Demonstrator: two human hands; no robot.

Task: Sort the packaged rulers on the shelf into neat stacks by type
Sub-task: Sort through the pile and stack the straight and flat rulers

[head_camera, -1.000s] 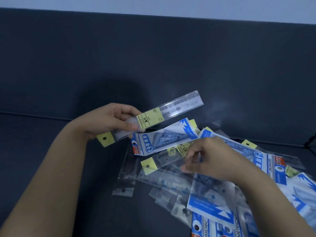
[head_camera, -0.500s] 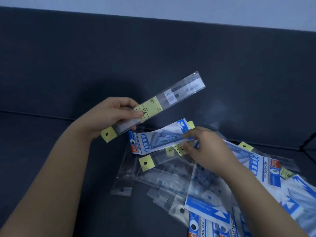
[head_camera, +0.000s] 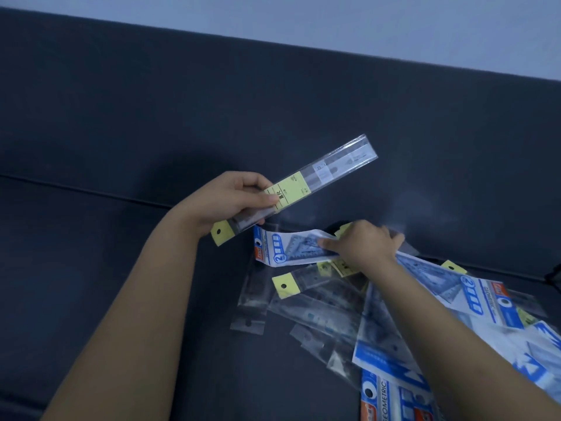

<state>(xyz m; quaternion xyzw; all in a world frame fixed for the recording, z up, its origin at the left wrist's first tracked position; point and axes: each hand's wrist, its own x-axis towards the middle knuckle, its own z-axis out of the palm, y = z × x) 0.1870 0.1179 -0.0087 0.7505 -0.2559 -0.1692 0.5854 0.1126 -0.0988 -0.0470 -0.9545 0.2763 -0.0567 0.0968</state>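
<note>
Mid-sort, our left grip (head_camera: pixel 239 205) clamps a yellow-tagged ruler pack (head_camera: pixel 306 182) and our right grip (head_camera: pixel 364 246) pinches a blue set pack (head_camera: pixel 288 247), probably next to lift off the 4 o'clock pile (head_camera: pixel 318 311).

We note a pale blue-grey wall (head_camera: pixel 394 22) above a dark padded back panel (head_camera: pixel 212 101), a piped seam (head_camera: pixel 91 189) along its foot, and a thin black object (head_camera: pixel 554 276) at the right edge.

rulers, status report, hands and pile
Left hand grips yellow-label ruler pack, off the pile. Right hand pinches blue geometric set pack. Pile overlapped, unsorted.
</note>
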